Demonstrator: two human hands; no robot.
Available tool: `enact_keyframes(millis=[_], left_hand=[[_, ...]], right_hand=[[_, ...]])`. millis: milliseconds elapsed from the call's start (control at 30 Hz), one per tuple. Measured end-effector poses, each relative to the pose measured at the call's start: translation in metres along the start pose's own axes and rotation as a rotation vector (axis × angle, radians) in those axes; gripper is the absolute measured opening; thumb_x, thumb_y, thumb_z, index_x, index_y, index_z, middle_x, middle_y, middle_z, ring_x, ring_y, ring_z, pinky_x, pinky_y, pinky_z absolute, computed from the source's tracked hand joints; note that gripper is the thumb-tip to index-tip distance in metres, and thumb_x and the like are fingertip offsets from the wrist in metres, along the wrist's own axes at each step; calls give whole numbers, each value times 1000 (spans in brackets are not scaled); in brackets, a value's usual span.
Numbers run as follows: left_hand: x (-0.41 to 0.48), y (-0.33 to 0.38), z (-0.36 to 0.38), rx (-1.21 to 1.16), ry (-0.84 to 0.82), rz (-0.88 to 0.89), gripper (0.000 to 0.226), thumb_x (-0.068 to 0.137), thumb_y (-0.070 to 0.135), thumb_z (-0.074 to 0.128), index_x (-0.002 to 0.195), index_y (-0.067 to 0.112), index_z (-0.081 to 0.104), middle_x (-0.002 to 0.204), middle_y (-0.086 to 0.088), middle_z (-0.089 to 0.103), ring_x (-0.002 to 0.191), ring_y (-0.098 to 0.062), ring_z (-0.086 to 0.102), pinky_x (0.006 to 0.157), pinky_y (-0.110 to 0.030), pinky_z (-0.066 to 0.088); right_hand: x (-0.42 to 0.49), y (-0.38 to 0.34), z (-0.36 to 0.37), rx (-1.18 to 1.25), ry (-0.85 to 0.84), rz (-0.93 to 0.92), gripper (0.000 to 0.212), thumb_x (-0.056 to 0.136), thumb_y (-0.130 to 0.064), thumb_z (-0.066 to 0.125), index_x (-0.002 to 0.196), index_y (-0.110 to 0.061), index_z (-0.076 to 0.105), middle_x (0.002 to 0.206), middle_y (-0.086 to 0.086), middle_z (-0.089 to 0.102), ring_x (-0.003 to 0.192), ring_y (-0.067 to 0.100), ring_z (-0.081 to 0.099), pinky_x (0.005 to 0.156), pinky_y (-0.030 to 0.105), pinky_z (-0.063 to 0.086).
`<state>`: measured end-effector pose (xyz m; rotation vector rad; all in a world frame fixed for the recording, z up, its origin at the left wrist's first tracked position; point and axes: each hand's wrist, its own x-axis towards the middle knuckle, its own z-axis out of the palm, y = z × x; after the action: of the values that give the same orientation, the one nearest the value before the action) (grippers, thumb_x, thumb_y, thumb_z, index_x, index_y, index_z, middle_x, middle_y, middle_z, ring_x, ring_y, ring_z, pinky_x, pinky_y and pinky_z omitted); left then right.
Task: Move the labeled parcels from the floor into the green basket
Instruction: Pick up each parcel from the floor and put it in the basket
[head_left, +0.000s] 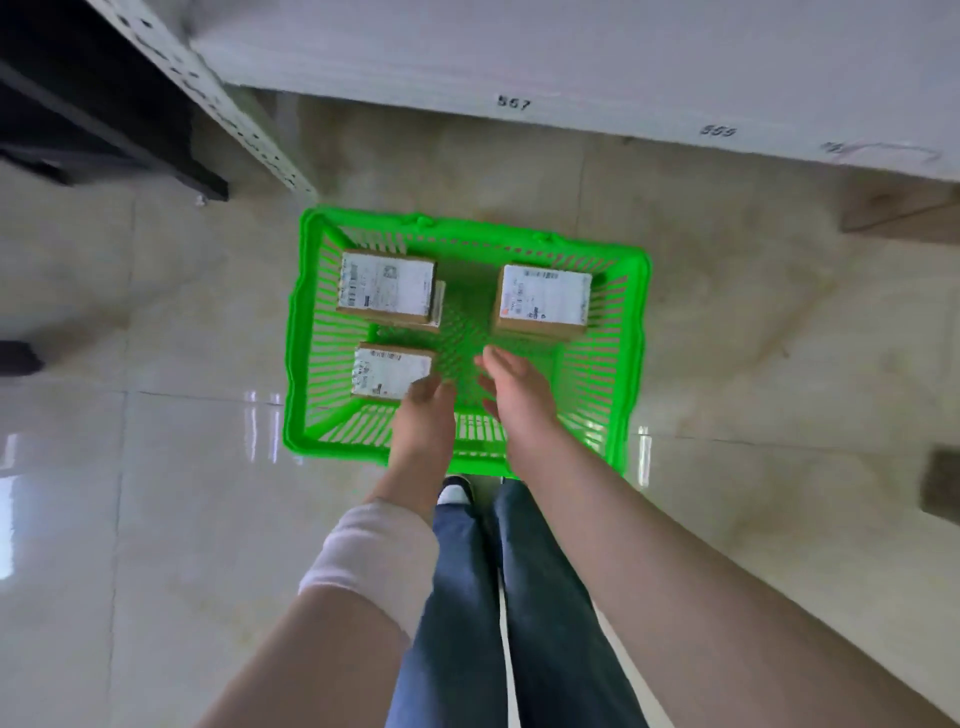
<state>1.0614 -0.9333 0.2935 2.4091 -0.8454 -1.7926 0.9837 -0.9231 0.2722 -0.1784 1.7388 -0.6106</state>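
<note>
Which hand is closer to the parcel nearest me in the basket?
Left. The left hand is at that parcel, by its near right corner; the right hand is farther right, over the basket.

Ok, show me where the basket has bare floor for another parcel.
Near-right corner of the green basket: bare mesh between the far-right parcel, the right wall and the right hand. A narrow strip runs between the far parcels. The left side is crowded: far-left parcel, near-left parcel, left hand.
</note>
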Motion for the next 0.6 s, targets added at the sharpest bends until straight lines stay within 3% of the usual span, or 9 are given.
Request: enact_keyframes(millis=[167,267,333,467,600], left_hand=[[-74,12,53,212,-90,167,45,95,20,40,138,10,42,144,-10,45,132,-27,42,104,-31,33],[-121,10,99,314,-147,233,44,95,21,40,138,11,42,143,-10,46,131,-26,43,101,-27,34],[-150,5,137,345,-173,264,43,95,22,41,137,12,43,142,-10,48,130,-26,45,101,-27,34],[-211,-19,237,427,-246,337,42,95,24,42,135,17,45,143,-4,48,129,-22,45,101,-26,33],[-273,-56,348,535,-299,399,40,95,24,40,134,19,45,142,-2,47,128,-22,46,104,-28,33]], right_hand=[[-65,-3,-72,345,115,-69,35,94,-22,51,124,-8,58,130,10,61,122,21,55,108,42,39],[-105,18,-132,498,234,-89,14,94,-21,52,95,-23,66,106,2,70,108,18,61,104,43,43],[-125,39,-177,626,283,-81,11,93,-22,53,87,-27,61,101,0,70,104,18,62,100,39,47],[-155,99,-292,806,369,-93,9,90,-21,57,97,-26,61,120,8,65,113,18,60,95,27,46],[-168,174,-411,901,429,-94,23,94,-24,52,117,-20,55,117,-1,65,119,16,57,97,25,43]])
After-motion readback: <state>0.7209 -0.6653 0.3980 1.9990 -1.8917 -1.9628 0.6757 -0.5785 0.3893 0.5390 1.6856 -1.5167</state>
